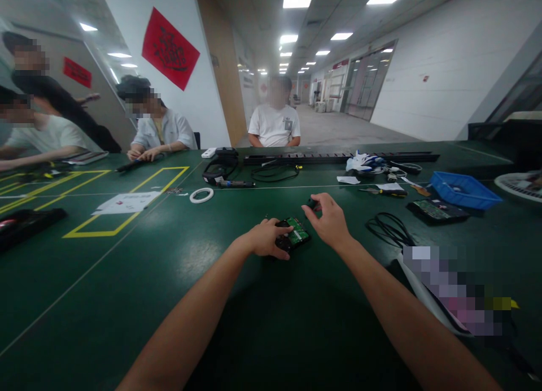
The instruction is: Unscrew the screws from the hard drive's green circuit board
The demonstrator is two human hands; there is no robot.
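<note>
A hard drive (300, 233) with a green circuit board facing up rests on the dark green table in front of me. My left hand (266, 237) grips it from the left, thumb along the near side and fingers over its top. Just to the right and a little above the drive, my right hand (331, 222) is pinched on a small dark piece (312, 203), partly hidden by the fingers and too small to name. That piece is apart from the drive.
At right lie a black cable (387, 230), another circuit-board drive (438, 210), a blue tray (466, 192) and pliers (383, 192). A white tape ring (201, 195), a pen-like screwdriver (235, 183) and paper sheets (127, 203) lie ahead. Several people sit or stand beyond.
</note>
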